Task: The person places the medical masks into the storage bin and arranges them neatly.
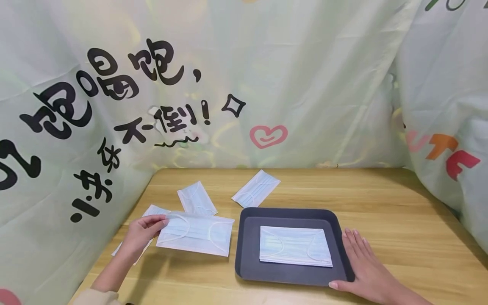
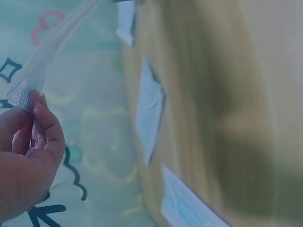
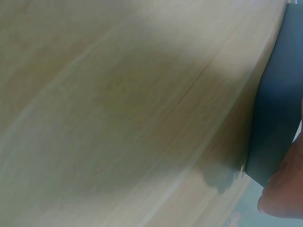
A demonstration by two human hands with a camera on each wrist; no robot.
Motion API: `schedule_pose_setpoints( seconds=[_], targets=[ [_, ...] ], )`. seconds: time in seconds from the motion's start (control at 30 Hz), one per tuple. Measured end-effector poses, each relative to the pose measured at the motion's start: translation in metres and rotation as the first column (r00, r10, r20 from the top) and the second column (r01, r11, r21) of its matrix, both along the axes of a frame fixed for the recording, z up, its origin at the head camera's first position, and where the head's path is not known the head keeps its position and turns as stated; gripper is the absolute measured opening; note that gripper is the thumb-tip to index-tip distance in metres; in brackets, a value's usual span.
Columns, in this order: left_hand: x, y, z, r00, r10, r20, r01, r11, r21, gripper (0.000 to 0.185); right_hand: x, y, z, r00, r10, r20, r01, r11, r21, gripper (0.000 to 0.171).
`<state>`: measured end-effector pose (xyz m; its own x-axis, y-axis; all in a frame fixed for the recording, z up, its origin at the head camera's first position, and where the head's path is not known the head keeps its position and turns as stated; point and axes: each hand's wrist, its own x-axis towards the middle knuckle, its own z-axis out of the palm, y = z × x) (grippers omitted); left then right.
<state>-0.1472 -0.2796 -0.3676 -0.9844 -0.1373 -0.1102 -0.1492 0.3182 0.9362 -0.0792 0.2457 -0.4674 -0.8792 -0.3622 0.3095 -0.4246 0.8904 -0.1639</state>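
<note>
My left hand (image 1: 142, 233) pinches the left end of a light blue face mask (image 1: 196, 233) and holds it just above the wooden table (image 1: 381, 212), left of a dark tray (image 1: 248, 254). In the left wrist view the held mask (image 2: 42, 61) shows edge-on between thumb and fingers of the left hand (image 2: 28, 156). One mask (image 1: 294, 245) lies flat inside the tray. My right hand (image 1: 362, 267) rests flat against the tray's right rim, fingers straight, thumb at the front corner. The right wrist view shows the tray's edge (image 3: 277, 118) and a bit of the right hand (image 3: 284, 198).
Loose masks lie on the table behind and left of the tray: one (image 1: 196, 198), another (image 1: 256, 188), and one (image 1: 152, 212) partly under the left hand. Printed fabric curtains (image 1: 267, 76) close off the back and both sides. Loose masks (image 2: 149, 111) also show in the left wrist view.
</note>
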Motion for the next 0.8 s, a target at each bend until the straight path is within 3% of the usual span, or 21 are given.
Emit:
schedule_pose_setpoints(
  seconds=[0.1,0.13,0.17,0.3,0.33,0.37,0.43,0.6,0.8],
  targets=[
    [-0.002,-0.007,-0.001,1.000,0.007,-0.002,-0.006,0.999,0.050,0.026,0.000,-0.001,0.001,1.000,0.001,0.012,-0.001,1.000,0.003,0.122],
    [-0.009,-0.018,-0.016,0.998,-0.029,-0.052,0.034,0.993,0.115,0.022,0.000,-0.002,0.001,1.000,-0.003,0.023,0.003,1.000,0.007,0.122],
    [-0.010,-0.022,-0.021,0.996,-0.047,-0.074,0.058,0.986,0.156,0.019,0.000,-0.002,0.001,0.999,-0.007,0.039,0.007,1.000,0.007,0.121],
    [-0.012,-0.020,-0.032,0.992,-0.089,-0.090,0.112,0.950,0.290,0.012,0.000,-0.002,0.002,0.998,-0.021,0.063,0.020,1.000,0.013,0.121],
    [-0.011,-0.014,-0.030,0.992,-0.086,-0.088,0.110,0.943,0.314,0.014,0.000,-0.002,0.002,0.998,-0.020,0.057,0.019,1.000,0.014,0.121],
    [-0.003,0.000,-0.017,0.998,-0.052,-0.040,0.062,0.954,0.294,0.020,0.000,-0.002,0.002,0.999,-0.017,0.046,0.016,1.000,0.013,0.121],
    [0.000,0.016,-0.011,1.000,-0.013,0.003,0.012,0.950,0.312,0.027,0.000,-0.002,0.002,0.999,-0.016,0.036,0.016,1.000,0.015,0.122],
    [-0.001,0.047,-0.018,0.998,0.018,0.066,-0.043,0.919,0.393,0.038,0.000,-0.002,0.002,0.999,-0.023,0.042,0.022,1.000,0.015,0.121],
    [-0.004,0.079,-0.032,0.996,-0.005,0.089,-0.038,0.884,0.466,0.031,0.000,-0.002,0.002,0.999,-0.021,0.029,0.020,1.000,0.012,0.121]
  ],
)
